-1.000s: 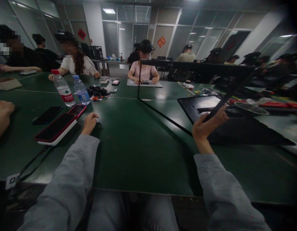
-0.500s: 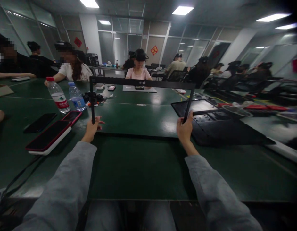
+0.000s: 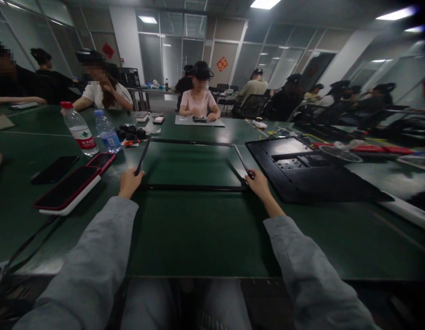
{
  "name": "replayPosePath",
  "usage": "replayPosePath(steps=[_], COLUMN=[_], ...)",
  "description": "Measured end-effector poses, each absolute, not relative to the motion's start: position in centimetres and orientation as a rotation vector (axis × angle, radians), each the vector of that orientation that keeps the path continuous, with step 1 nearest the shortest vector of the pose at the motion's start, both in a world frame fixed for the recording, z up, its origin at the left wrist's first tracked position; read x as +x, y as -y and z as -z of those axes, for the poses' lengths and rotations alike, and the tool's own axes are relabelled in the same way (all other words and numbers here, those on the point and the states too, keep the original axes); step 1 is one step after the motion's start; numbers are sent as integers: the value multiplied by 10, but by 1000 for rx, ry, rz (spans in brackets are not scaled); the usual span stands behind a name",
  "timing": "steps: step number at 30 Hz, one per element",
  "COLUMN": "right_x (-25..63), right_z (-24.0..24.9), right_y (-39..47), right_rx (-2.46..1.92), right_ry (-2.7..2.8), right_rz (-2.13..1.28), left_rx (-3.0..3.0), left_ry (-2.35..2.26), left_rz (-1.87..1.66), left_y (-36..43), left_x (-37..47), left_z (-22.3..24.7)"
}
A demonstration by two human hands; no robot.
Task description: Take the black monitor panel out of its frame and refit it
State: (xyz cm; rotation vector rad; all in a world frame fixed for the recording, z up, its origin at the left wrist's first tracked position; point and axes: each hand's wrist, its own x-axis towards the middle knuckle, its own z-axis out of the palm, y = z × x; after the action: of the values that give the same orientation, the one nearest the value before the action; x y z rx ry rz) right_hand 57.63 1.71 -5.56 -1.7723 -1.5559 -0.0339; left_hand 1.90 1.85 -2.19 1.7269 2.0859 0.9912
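Note:
A thin black monitor bezel (image 3: 195,187), an empty rectangular frame, is tilted low over the green table (image 3: 201,233), its far edge pointing away from me. My left hand (image 3: 130,182) is closed on the bezel's left side near the close corner. On the opposite side, my right hand (image 3: 258,184) pinches the bezel's right strip between thumb and fingers. Just right of that hand lies a large black plastic back cover (image 3: 301,181) with a rectangular recess. Whether the bezel's edges touch the table, I cannot tell.
To the left are a red-cased phone (image 3: 68,188) on a white block, a black phone (image 3: 56,169), a red-capped bottle (image 3: 82,135) and a blue-capped bottle (image 3: 109,135). A person (image 3: 198,98) sits opposite at a grey mat (image 3: 184,121). Red items (image 3: 380,147) lie far right.
The bezel has swung from standing upright to lying nearly flat, its far edge lowered away from me. Both hands keep hold of its sides and have come slightly lower.

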Motion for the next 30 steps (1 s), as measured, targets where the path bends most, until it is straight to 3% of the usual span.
replayPosePath(steps=[12, 30], right_x=[580, 579], right_z=[65, 62], right_y=[-21, -17], right_rx=[-2016, -2011], right_ry=[1472, 1428], right_rz=[55, -2], left_rx=[1983, 1960], left_ry=[-2343, -2314], left_rz=[-615, -596], left_y=[-14, -16], left_x=[25, 24], left_z=[27, 28])
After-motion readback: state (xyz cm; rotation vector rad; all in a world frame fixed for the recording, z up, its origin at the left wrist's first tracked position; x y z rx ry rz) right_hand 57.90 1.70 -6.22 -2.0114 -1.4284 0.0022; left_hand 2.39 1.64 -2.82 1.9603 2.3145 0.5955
